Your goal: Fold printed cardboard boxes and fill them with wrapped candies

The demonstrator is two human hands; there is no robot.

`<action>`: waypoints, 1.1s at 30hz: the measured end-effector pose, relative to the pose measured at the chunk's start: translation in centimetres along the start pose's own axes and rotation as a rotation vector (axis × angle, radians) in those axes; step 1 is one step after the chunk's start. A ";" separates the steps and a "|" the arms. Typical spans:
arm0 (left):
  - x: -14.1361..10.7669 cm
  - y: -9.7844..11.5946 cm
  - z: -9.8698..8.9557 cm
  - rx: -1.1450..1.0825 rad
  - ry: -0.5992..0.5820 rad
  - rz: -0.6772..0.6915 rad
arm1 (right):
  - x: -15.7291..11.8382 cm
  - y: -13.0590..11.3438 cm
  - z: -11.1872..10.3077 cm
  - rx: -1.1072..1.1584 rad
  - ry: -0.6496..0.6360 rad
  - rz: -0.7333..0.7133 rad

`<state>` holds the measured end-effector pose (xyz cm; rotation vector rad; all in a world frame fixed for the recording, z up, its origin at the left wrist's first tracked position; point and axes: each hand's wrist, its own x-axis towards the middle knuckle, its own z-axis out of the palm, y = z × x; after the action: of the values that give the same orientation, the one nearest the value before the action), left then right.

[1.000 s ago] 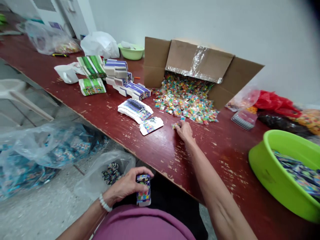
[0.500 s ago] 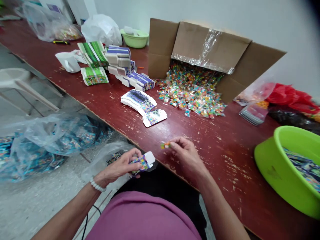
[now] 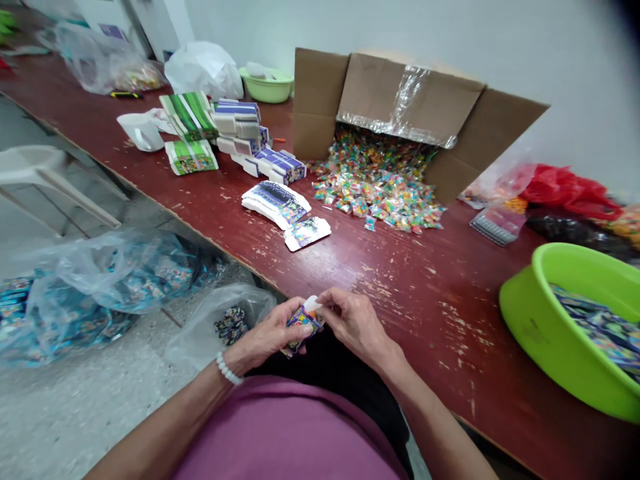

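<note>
My left hand (image 3: 273,333) is wrapped round a small colourful carton (image 3: 303,324), held over my lap at the table's edge. The fingers of my right hand (image 3: 350,319) are pinched at the carton's open end, beside its white flap (image 3: 312,304); what they hold there is mostly hidden. Beyond my hands, a flat carton (image 3: 307,233) lies against a fanned stack of flat cartons (image 3: 277,202) on the table. Small wrapped candies (image 3: 385,197) spill from a cardboard box (image 3: 400,97) lying on its side.
At the right stands a green tub (image 3: 523,307) with packets inside. Bundled cartons (image 3: 193,157), a white mug (image 3: 141,131) and a pale green basin (image 3: 269,89) are further back left. Plastic bags of packets (image 3: 125,273) lie below the table's left edge, near a white stool (image 3: 35,160).
My right hand has moved left and down with the small candy packet, to the carton's open end. My left hand has shifted right with the carton. The view has turned slightly.
</note>
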<state>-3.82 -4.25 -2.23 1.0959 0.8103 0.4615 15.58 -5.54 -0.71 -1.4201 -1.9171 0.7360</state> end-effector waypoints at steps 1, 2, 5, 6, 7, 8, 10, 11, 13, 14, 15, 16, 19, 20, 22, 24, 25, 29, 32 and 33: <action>0.1 -0.1 0.3 -0.014 0.012 0.029 | 0.0 -0.1 0.2 -0.012 0.009 0.025; 0.2 -0.1 0.5 -0.017 0.025 0.056 | 0.0 -0.1 0.4 -0.011 0.008 0.038; 0.5 0.0 1.0 -0.037 0.074 0.091 | 0.1 0.1 0.5 0.153 -0.057 0.045; 0.5 0.1 1.0 -0.076 0.098 0.083 | 0.2 0.4 0.4 0.260 -0.056 0.056; 0.6 0.1 0.9 -0.135 0.122 0.064 | 0.2 0.7 0.3 0.365 -0.028 0.084; 0.7 0.2 0.9 -0.203 0.145 0.038 | 0.3 1.0 0.3 0.456 0.024 0.130; 0.8 0.4 0.7 -0.305 0.184 -0.008 | 0.3 1.5 0.2 0.586 0.118 0.253; 0.9 0.4 0.7 -0.328 0.193 -0.017 | 0.3 1.7 0.4 0.643 0.118 0.315; 1.0 0.3 0.8 -0.322 0.200 0.002 | 0.2 1.7 0.9 0.769 0.027 0.390; 1.0 0.3 1.0 -0.308 0.210 0.026 | 0.2 1.5 1.2 0.822 -0.025 0.395; 1.1 0.3 1.2 -0.293 0.222 0.047 | 0.2 1.3 1.6 0.855 -0.056 0.382; 1.1 0.2 1.4 -0.281 0.239 0.062 | 0.1 1.1 1.9 0.865 -0.058 0.360; 1.1 0.3 1.8 -0.289 0.285 0.076 | 0.1 0.6 2.7 0.779 0.049 0.295; 1.1 0.3 1.9 -0.320 0.279 0.069 | 0.1 0.6 2.8 0.738 0.092 0.275; 1.2 0.5 1.8 -0.424 0.236 0.043 | 0.1 0.5 2.7 0.663 0.147 0.222; 1.2 0.7 1.6 -0.542 0.185 0.009 | 0.0 0.4 2.3 0.615 0.124 0.142; 1.2 0.7 1.5 -0.587 0.168 -0.003 | -0.1 0.4 2.0 0.590 0.097 0.093; 1.3 0.8 1.5 -0.645 0.153 -0.018 | -0.2 0.0 1.7 0.567 0.063 0.018; 1.4 0.8 2.0 -0.609 0.204 -0.034 | 0.0 -0.1 2.3 0.681 0.121 0.162; 1.5 0.8 2.1 -0.591 0.218 -0.038 | 0.1 -0.1 2.5 0.721 0.130 0.203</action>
<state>-1.21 -4.22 -1.57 0.4861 0.8107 0.7412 13.54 -5.64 -2.23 -1.1580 -1.2182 1.2401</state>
